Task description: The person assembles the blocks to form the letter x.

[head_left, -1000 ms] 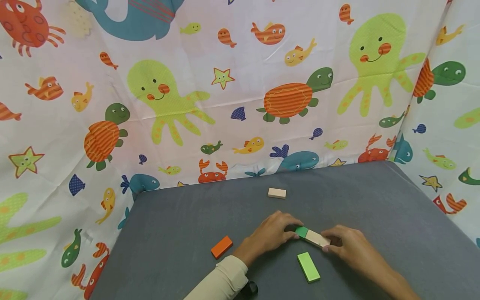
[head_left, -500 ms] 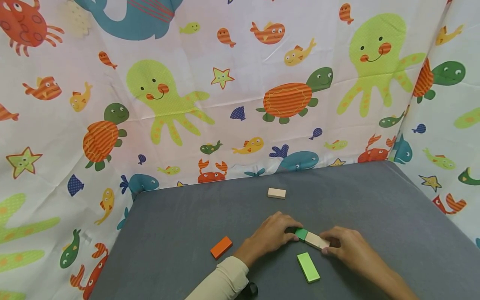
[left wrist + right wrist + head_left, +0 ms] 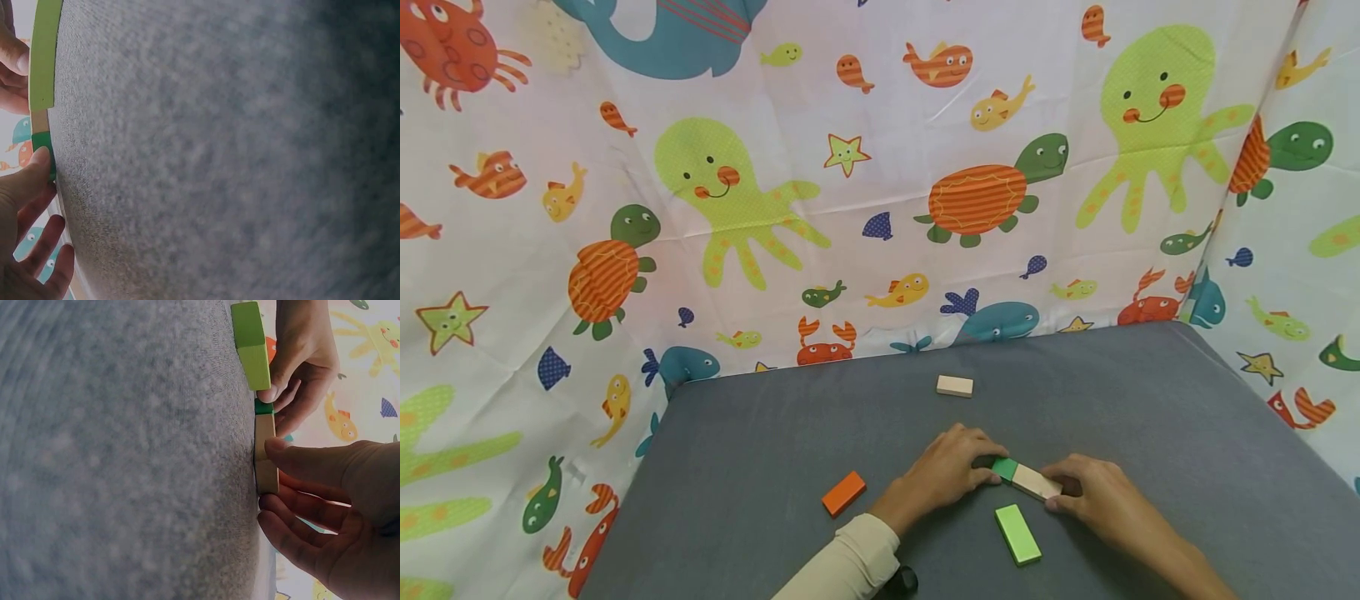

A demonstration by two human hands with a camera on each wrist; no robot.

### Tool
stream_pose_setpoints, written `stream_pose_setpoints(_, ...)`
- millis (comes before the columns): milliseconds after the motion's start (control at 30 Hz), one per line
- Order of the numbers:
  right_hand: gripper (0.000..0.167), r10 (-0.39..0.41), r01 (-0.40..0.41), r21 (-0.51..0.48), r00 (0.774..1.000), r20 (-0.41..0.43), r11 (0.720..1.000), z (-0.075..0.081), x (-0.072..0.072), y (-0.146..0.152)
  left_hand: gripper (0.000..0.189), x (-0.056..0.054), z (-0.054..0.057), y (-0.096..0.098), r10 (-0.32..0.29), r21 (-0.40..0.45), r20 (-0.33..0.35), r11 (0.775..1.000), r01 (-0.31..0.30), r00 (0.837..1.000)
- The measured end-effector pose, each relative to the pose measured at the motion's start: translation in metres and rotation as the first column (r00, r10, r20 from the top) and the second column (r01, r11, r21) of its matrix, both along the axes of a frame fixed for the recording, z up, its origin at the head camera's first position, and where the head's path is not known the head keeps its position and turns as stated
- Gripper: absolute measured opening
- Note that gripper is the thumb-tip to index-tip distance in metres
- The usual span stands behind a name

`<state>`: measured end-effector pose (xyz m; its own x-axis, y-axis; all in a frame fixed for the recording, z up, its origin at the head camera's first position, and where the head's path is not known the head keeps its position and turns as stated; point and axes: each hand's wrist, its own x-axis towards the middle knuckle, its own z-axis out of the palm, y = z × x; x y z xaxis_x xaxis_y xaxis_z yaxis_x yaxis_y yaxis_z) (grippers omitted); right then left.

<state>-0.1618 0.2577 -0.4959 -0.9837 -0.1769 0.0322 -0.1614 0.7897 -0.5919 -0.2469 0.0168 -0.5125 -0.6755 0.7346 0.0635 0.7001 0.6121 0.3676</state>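
Pinching the green block (image 3: 1005, 471) low, right of centre, the left hand (image 3: 936, 468) holds it end to end with pale wood (image 3: 1032, 481); the right hand (image 3: 1101, 496) pinches that wood, probably to line both up straight

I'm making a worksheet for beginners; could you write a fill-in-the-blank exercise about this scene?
The left hand pinches the ____ end of the block row. The orange block lies nearer the ____ hand. Apart from the row, ____ blocks lie on the grey surface.

Missing words: green; left; three.
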Motion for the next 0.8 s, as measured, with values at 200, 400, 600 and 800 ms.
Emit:
stream_pose_setpoints(200, 0.029, 0.005, -0.005, -0.003, 1.0, -0.008, 1.0, -0.001, 0.0, 0.0, 0.038, 0.0, -0.002, 0.0, 0.001, -0.005, -0.008, 1.0, -0.001, 1.0)
stream_pose_setpoints(400, 0.029, 0.003, -0.003, -0.018, 1.0, -0.008, 1.0, -0.001, 0.001, 0.0, 0.045, 0.002, 0.0, -0.001, 0.015, -0.004, 0.02, 1.0, -0.015, 1.0)
stream_pose_setpoints(600, 0.034, -0.006, 0.006, -0.022, 1.0, 0.019, 1.0, 0.001, 0.0, 0.002, 0.052, 0.005, 0.004, -0.006, 0.05, -0.003, 0.055, 0.999, -0.05, 0.997)
stream_pose_setpoints(800, 0.038, -0.01, 0.01, -0.002, 0.999, 0.053, 1.0, 0.002, -0.003, 0.007, 0.053, 0.01, 0.009, -0.011, 0.041, 0.029, 0.057, 0.999, -0.043, 0.998)
